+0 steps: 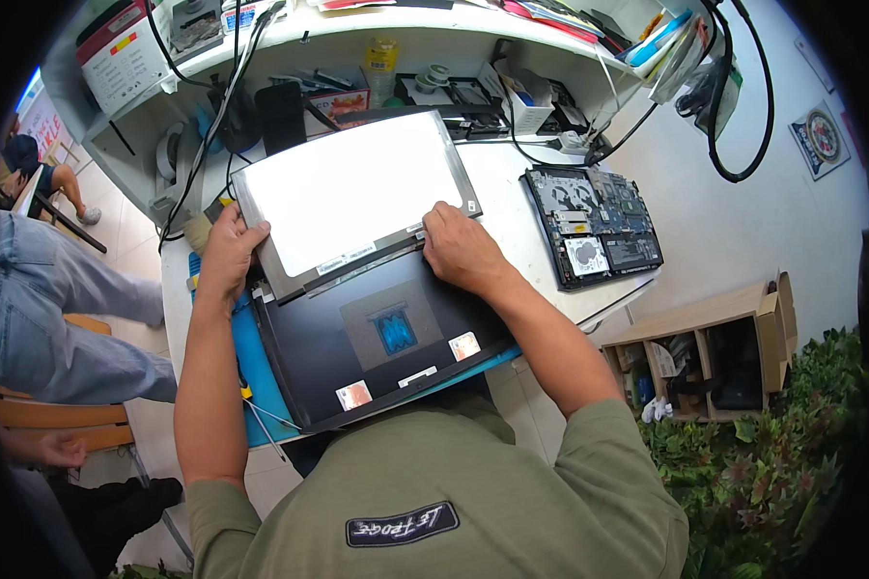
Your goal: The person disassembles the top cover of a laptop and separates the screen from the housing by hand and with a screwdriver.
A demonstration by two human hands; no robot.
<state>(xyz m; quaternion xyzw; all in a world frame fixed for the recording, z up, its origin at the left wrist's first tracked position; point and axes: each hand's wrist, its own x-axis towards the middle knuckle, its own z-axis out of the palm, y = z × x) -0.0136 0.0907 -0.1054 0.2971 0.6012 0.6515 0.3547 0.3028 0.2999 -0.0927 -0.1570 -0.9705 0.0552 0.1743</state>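
A laptop display panel [348, 193] with a white back and small labels is raised, slightly tilted, above the rear of an open black laptop lid [309, 357]. My left hand [232, 251] grips the panel's left edge, thumb on the frame. My right hand [463, 249] pinches its lower edge toward the right, just over the lid. The lid holds a square pad with a blue marking and small silvery patches, and lies on a blue mat [261, 422]. A screwdriver [246, 391] lies by my left forearm.
An opened laptop base [594, 227] sits on the desk's right. Cables and a cluttered shelf [473, 29] border the back. A wooden cabinet [681, 328] and plants stand lower right. People in jeans [68, 280] and shorts are at the left, near orange slatted chairs [58, 425].
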